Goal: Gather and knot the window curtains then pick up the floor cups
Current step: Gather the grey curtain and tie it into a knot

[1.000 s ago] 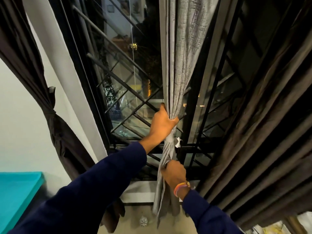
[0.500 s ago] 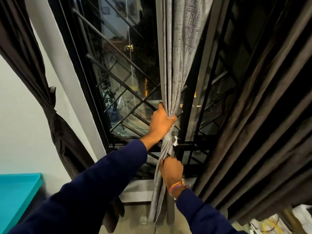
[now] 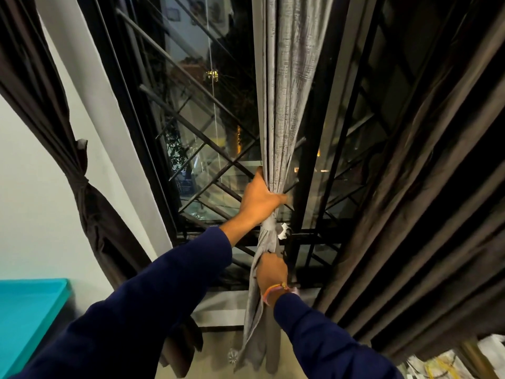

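Head view: nearest are two navy sleeves [image 3: 153, 310] reaching up from the bottom edge. Right hand [image 3: 272, 272], with a coloured band at the wrist, is the lower one; its fingers curl round the grey curtain [image 3: 284, 91] just below the knot [image 3: 269, 224] and hold the hanging tail. Left hand [image 3: 259, 199] sits just above the knot, thumb on the left and fingers wrapped to the right, gripping the gathered bundle. Neither hand is open.

Compared with a second ago both hands grip the same places, one above the knot and one below, but the fabric between them looks tighter and the knot shows as a small firm lump, so I judge the pull is cinching it down. That would mean the grey curtain is nearly finished.

At far left a dark curtain [image 3: 79, 184] is already tied at its waist against the white wall. At right a broad brown curtain [image 3: 426, 214] hangs loose in long folds, not gathered at all, and I judge it is next. Behind the grey curtain stands the window [image 3: 207, 149] with its black diagonal grille and night lights outside.

On the floor near the tail's end lies a small round patterned thing [image 3: 233, 356]; I cannot tell whether it is a cup. A teal surface [image 3: 27, 310] fills the near left corner. No cup has been picked up yet
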